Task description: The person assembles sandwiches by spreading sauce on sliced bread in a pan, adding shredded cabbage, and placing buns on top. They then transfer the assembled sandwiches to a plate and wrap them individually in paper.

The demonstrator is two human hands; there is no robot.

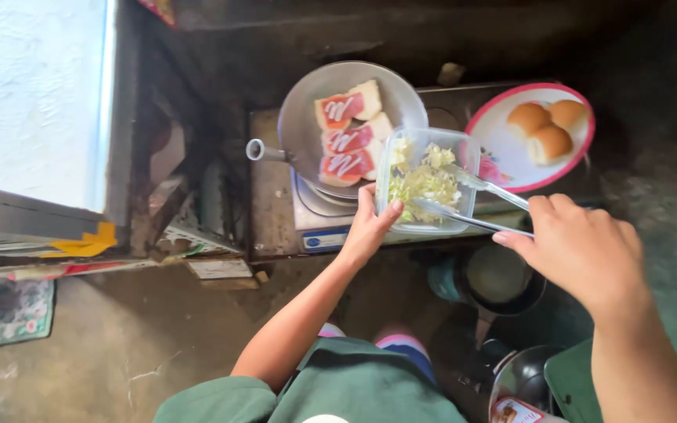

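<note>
My left hand (371, 225) grips the near rim of a clear plastic container (464, 149) filled with shredded pale-green cabbage (425, 184). My right hand (581, 247) holds metal tongs (476, 200) whose tips reach into the cabbage. Just behind the container sits a round metal pan (303, 117) holding three bread slices (348, 141) spread with red sauce and white drizzle lines. The container hangs over the pan's right edge.
A white plate with a pink rim (503, 153) carries three buns (546, 129) at the right. The pan rests on a small burner (315, 215) on a dark counter. A pot (495, 278) stands on the floor below. A patterned mat (5, 309) lies at the left.
</note>
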